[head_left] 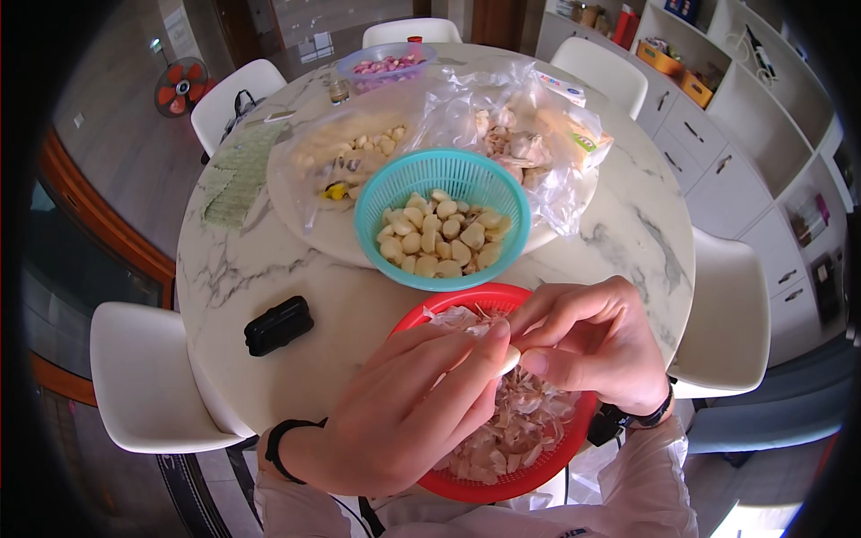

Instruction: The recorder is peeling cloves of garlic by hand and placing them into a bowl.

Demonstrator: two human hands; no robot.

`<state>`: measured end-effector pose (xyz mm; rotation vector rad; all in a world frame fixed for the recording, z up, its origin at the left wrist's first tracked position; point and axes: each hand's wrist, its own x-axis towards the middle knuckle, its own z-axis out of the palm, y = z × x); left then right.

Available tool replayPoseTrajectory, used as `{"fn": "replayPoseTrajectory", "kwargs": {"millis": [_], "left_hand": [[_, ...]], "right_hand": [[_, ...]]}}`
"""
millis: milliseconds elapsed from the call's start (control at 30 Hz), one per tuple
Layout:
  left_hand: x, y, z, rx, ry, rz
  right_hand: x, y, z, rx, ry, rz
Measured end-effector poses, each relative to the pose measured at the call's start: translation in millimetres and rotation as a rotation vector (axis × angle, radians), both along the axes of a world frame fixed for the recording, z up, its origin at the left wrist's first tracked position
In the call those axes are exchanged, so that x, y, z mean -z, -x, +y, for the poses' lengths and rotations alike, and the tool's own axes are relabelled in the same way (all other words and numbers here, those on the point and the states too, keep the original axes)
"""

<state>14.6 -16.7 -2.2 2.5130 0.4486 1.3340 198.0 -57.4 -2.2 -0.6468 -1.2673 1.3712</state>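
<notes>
Between my fingertips sits a pale garlic clove (510,360), mostly covered by the hands. My left hand (408,403) is closed on it from the left, thumb and fingers pressed together. From the right, my right hand (587,345) pinches at the same clove with thumb and forefinger. Both hands hover over a red basket (587,430) heaped with papery garlic skins (516,439). Just beyond it stands a turquoise basket (377,202) holding many peeled garlic cloves (430,238).
Behind the baskets lie a clear bag of whole garlic bulbs (525,148) and a bag of cloves (372,143). A tub of small purple-red bulbs (390,67) stands at the far edge. A black case (279,325) and green cloth (238,179) lie left; white chairs (148,377) ring the marble table (637,260).
</notes>
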Motion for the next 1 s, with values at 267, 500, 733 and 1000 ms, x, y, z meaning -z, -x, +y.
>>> {"fn": "replayPoseTrajectory", "kwargs": {"millis": [267, 500, 733, 1000], "left_hand": [[-6, 3, 0, 0.099, 0.151, 0.009], [-5, 5, -2, 0.118, 0.191, -0.022], [-4, 4, -3, 0.111, 0.188, -0.022], [-5, 3, -3, 0.103, 0.156, -0.021]], "right_hand": [[-2, 2, -3, 0.031, -0.013, -0.054], [-16, 4, -12, 0.376, -0.604, -0.607], [-14, 6, -7, 0.425, -0.754, -0.651], [-15, 3, -8, 0.38, -0.844, -0.724]]}}
